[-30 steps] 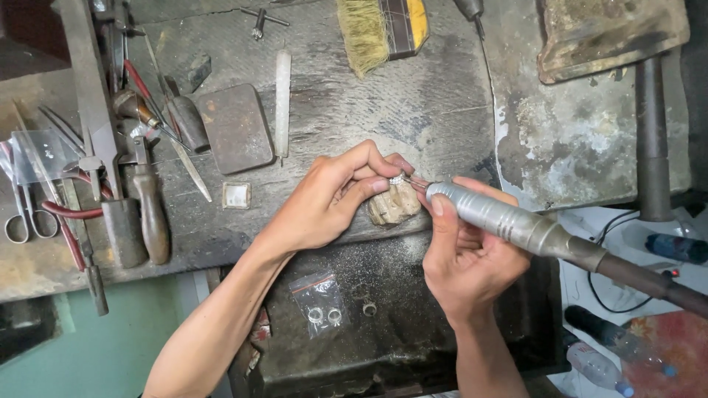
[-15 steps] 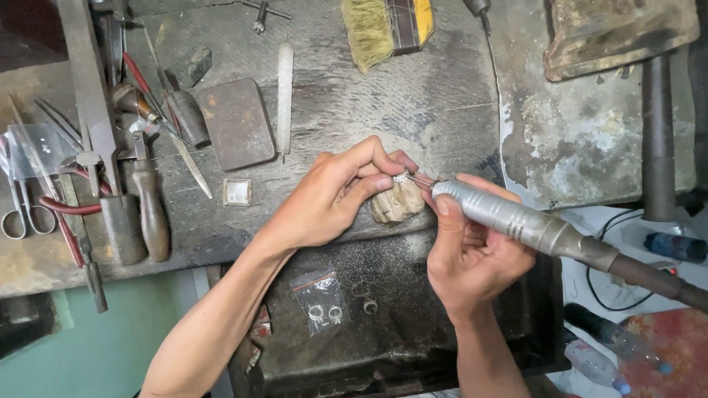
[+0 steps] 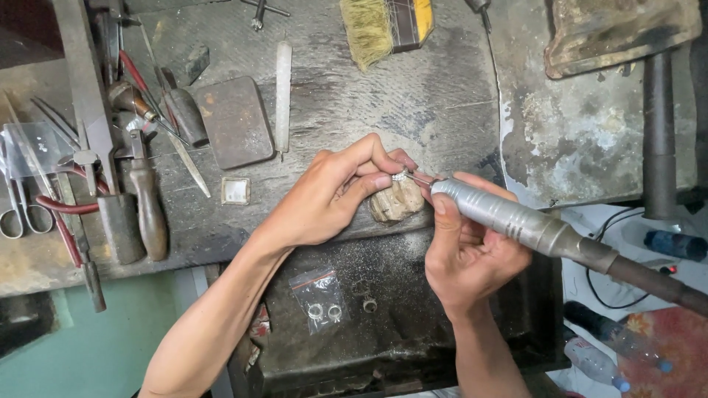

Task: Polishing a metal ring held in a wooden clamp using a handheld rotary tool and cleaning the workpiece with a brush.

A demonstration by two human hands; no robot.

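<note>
A worn grey workbench (image 3: 442, 96) fills the upper two thirds of the frame; below its front edge, at lower centre, sits a dark sooty tray (image 3: 398, 332); a heap of hand tools (image 3: 110, 169), pliers, files and scissors among them, crowds the left edge. A dark metal plate (image 3: 234, 121) lies at upper left of centre, with a slim pale file (image 3: 283, 96) just beside it; a straw-bristled brush (image 3: 383, 26) lies at the top centre.

The right hand (image 3: 468, 254), at centre right, is wrapped around a silver rotary handpiece (image 3: 509, 217), thumb and fingers closed firmly on its barrel; its dark hose (image 3: 656, 284) runs off to the right edge, and its thin bit points left to the centre of the frame. The left hand (image 3: 328, 195), just left of centre, pinches a small silvery ring (image 3: 400, 176) between thumb and curled fingertips, the grip closed tight; the ring sits at the frame's centre, touching the bit, just above a worn wooden bench pin (image 3: 394, 203) that juts from the bench edge.

In the tray, a small clear bag (image 3: 318, 295) holds two rings; a loose ring (image 3: 369, 304) lies just to its right; a small square pale piece (image 3: 236, 190) rests on the bench left of the hands.
</note>
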